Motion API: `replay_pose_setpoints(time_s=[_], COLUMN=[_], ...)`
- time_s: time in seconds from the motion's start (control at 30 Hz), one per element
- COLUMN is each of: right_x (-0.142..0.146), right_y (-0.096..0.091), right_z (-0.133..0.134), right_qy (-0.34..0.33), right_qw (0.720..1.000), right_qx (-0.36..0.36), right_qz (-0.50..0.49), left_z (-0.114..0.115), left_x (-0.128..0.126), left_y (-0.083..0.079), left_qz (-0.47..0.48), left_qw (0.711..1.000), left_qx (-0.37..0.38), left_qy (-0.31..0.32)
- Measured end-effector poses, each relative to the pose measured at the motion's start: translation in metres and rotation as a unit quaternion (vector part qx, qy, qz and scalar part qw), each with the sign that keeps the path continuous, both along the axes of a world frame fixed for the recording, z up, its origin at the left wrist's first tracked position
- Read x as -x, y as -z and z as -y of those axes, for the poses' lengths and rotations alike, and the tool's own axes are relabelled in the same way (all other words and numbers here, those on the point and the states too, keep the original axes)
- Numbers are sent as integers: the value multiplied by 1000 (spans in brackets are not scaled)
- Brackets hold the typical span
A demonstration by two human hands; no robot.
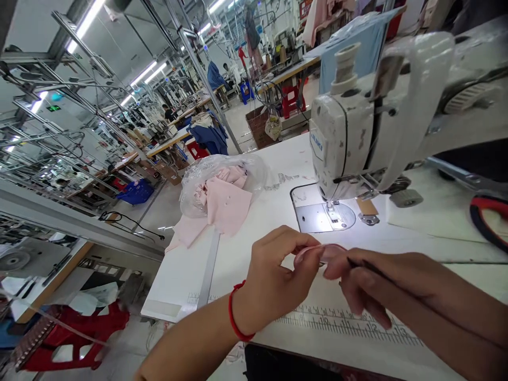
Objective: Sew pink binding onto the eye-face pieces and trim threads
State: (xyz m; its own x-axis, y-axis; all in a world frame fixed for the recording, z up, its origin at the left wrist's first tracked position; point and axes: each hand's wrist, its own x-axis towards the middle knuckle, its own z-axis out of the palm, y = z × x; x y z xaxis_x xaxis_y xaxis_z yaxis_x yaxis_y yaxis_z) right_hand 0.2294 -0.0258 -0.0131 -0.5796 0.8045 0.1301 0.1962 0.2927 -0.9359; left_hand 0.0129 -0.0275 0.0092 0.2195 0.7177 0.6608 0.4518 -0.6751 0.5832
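My left hand (278,270), with a red cord bracelet (234,312) at the wrist, is closed in a pinch on a small, thin pink strip (331,253). At the strip's other end, the fingers of my right hand (369,280) are closed on it as well. A dark, narrow pointed thing (357,263) shows along my right hand; its kind is unclear. Both hands are above the white table, just in front of the sewing machine (341,143). The lit needle plate (325,216) lies beyond my fingers, with no cloth under the presser foot.
Pink cloth pieces (228,201) lie in and over a clear plastic bag at the table's left. Red-and-black handled scissors (488,217) rest at the right. A printed ruler scale (345,324) runs along the front edge. A red stool (75,338) stands lower left.
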Motion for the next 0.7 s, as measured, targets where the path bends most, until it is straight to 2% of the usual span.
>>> replay_pose_setpoints(time_s=[0.1,0.2,0.43,0.7], right_x=[4,8,7,16], right_y=[-2,-5,0,-33], right_z=[0,-3,-3,3], right_qy=[-66,-59,-84,-11], right_qw=[987,971,973,963], right_qx=[145,231,212,270], right_qz=[-6,-33,-24,-19], left_z=[1,3,4,4], left_x=[-3,-6,-6,-5], left_y=[-3,-5,-5,-4], left_qz=[21,35,35,5], left_qw=[999,997,997,999], left_qx=[28,44,52,26], left_qy=[19,44,52,32])
